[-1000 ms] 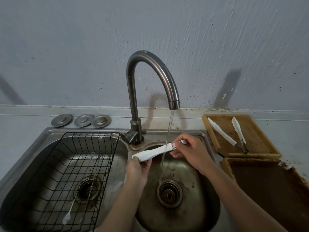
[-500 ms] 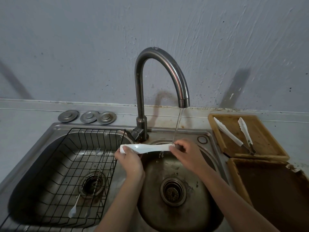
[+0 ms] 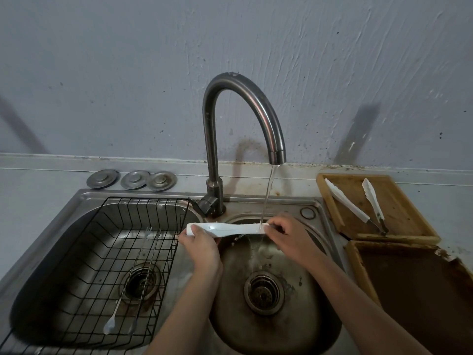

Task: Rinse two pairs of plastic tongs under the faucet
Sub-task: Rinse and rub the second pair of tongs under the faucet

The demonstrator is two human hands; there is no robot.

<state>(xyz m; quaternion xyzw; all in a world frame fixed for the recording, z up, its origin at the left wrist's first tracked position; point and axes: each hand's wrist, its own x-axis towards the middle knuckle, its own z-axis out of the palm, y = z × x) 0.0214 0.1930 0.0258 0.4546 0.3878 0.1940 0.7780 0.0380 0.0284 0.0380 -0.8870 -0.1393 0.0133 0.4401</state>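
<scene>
Tongs [image 3: 230, 229] held btwn both hands, L [image 3: 202, 245] & R [image 3: 289, 234].

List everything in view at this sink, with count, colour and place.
Tongs in hand: 1, white, held level over the right basin, water hitting its right end.
Tongs on tray: 1, white arms, open, on the nearer wooden tray.
Faucet: 1, dark steel, between the basins, running.
Sink: 1, steel, two basins.
Wire rack: 1, black, left basin.
Long utensils: 2, metal, lying in the rack.
Sink plugs: 3, steel, counter behind the left basin.
Wooden trays: 2, brown, right counter.
Left hand: grip on the tongs' left end.
Right hand: grip on the right end.
</scene>
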